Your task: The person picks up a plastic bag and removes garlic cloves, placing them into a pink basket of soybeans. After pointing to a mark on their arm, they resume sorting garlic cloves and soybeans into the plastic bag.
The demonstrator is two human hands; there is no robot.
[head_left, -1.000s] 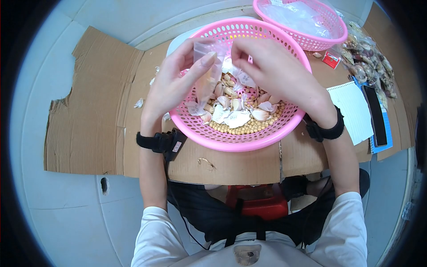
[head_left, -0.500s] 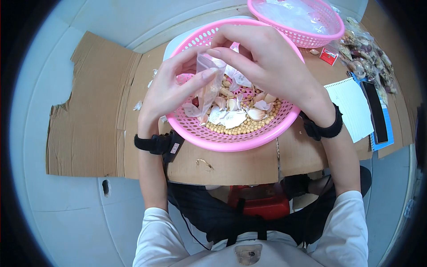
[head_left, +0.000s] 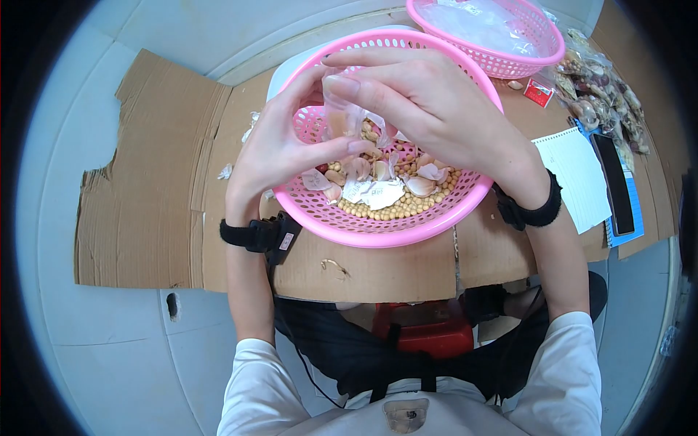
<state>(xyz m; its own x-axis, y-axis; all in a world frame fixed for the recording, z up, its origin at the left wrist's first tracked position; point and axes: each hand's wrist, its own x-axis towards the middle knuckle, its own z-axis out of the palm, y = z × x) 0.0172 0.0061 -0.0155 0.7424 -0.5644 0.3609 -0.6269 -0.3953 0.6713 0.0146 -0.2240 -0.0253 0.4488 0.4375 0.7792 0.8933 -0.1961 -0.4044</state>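
A small clear plastic bag (head_left: 342, 120) stands roughly upright above the left part of the large pink basket (head_left: 385, 237), near the tabletop's far edge. The left hand (head_left: 278, 147) has it in a partly curled grip, thumb spread from the fingers. The right hand (head_left: 443, 109) reaches over the bag's mouth, thumb in front and index finger above; whether that grip is closed on the plastic cannot be told, as the contact is hidden.

The basket contains soybeans (head_left: 392, 211), garlic cloves (head_left: 420, 187) and printed paper slips (head_left: 384, 195), the slips resting on top. A dry root piece (head_left: 334, 267) lies on the cardboard-covered tabletop (head_left: 407, 276) near its near edge; white scraps (head_left: 225, 172) lie left of the basket.

At the tabletop's far edge, right of centre, a smaller pink basket (head_left: 502, 70) holds clear plastic bags (head_left: 483, 29). A red packet (head_left: 538, 93) lies just below it. Filled bags (head_left: 603, 98) occupy the far right corner. Toward the right edge are a spiral notebook (head_left: 571, 185) and a black phone (head_left: 615, 185).
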